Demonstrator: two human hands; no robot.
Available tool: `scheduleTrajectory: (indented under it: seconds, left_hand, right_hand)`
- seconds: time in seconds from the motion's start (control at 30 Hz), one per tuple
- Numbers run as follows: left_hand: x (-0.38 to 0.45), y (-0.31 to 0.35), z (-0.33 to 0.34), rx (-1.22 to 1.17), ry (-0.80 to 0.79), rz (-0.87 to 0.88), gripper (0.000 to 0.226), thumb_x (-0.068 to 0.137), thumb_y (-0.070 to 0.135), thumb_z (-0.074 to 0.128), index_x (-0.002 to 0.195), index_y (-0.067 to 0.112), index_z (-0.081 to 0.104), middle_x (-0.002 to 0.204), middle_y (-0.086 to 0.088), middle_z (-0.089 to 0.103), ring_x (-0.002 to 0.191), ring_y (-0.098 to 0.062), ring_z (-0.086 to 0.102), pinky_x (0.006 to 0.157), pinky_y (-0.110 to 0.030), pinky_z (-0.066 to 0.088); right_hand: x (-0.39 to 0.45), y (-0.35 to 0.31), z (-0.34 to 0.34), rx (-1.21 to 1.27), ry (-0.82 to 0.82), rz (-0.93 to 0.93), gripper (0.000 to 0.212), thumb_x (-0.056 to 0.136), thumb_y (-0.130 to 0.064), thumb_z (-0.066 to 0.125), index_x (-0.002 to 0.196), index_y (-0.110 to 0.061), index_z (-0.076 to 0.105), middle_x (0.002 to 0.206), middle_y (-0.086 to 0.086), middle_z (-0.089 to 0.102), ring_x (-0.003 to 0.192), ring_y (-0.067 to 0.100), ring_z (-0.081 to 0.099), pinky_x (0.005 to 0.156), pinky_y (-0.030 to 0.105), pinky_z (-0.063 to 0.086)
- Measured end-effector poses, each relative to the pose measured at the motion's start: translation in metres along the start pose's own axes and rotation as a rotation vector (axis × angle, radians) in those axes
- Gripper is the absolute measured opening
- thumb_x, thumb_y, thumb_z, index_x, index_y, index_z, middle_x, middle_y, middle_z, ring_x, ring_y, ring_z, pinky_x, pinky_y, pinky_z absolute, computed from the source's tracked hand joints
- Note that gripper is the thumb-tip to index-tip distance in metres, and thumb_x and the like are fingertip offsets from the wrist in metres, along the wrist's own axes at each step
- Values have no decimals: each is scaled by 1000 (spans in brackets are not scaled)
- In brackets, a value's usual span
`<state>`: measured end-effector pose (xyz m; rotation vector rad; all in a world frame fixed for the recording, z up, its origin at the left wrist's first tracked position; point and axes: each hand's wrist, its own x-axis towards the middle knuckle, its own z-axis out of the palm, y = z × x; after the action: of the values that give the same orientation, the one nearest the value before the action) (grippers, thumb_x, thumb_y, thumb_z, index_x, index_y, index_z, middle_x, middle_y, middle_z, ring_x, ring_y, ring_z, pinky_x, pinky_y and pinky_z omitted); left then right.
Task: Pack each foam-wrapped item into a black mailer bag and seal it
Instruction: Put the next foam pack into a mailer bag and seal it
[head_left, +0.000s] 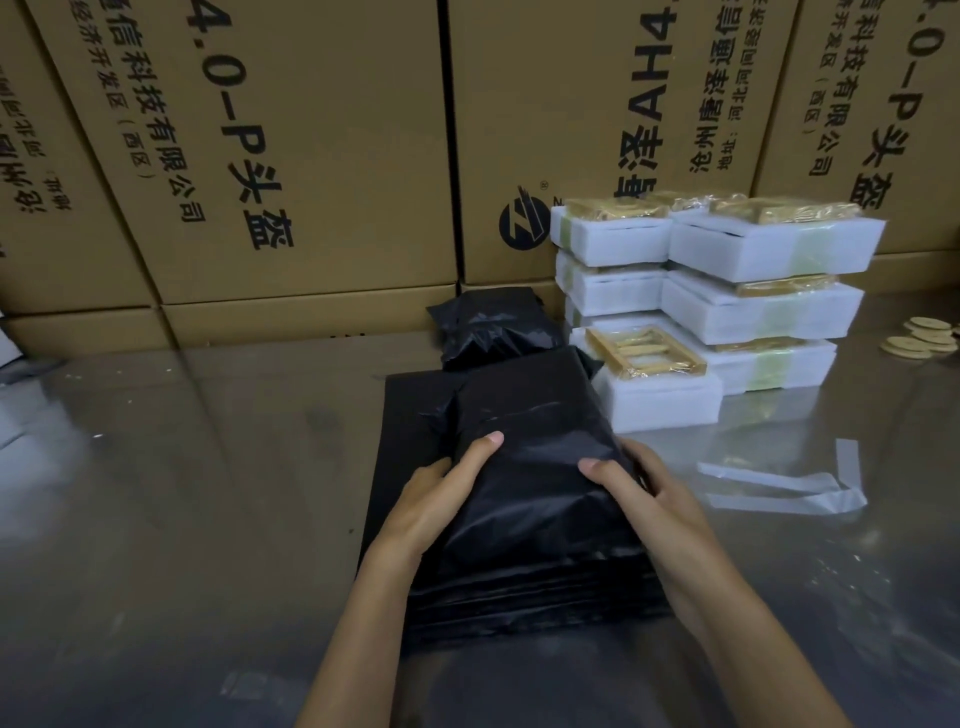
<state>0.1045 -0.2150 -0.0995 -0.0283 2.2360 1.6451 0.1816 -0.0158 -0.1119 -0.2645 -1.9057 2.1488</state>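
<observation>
Gripping the filled black mailer bag (524, 467) from both sides, the left hand (441, 499) and right hand (649, 499) hold it at the centre of the view, on top of a flat stack of empty black mailers (410, 415) lying on the shiny steel table (182, 467). Each thumb lies across the bag's top face while the other fingers curl round its edges and out of sight, so both hands are clamped on the bag; this hold probably squares the foam block inside and presses out air so the near end can be folded and stuck.

At twelve o'clock from the bag, touching or nearly touching it, sits a finished black parcel (493, 327) against the cardboard cartons (311, 156). At two o'clock stands the pile of foam-wrapped items (753, 301), white blocks with gold-coloured pieces under film, kept within the right hand's reach. At three o'clock lie clear peeled liner strips (779, 483), likely from adhesive flaps. Small round discs (924, 338) rest at the far right edge.
</observation>
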Motion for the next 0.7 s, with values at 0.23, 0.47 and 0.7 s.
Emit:
scheduleTrajectory:
  seconds: [0.23,0.47,0.7]
  left_hand:
    - [12,2,-13,-554,-8,151,83,56,77,81,131,46,60,134,16,62,124,-13,59,107,-44,46]
    - [22,-9,-4,-876,-5,114,92,55,35,99,137,36,56,131,0,64,108,-26,69,79,-49,60]
    - [45,0,-5,-948,160,187,63,69,22,87,128,25,65,119,-1,72,97,-20,74,71,-42,61]
  right_hand:
    - [43,-24,19,273,84,36,31,79,-25,77,109,-24,72,102,-1,78,92,15,75,69,30,61]
    - [82,3,41,252,-31,99,20,75,-28,76,94,-28,70,100,-1,77,85,8,74,66,28,56]
    - [114,23,22,439,-13,212,38,93,-46,63,107,-11,69,109,11,76,94,22,75,83,36,57]
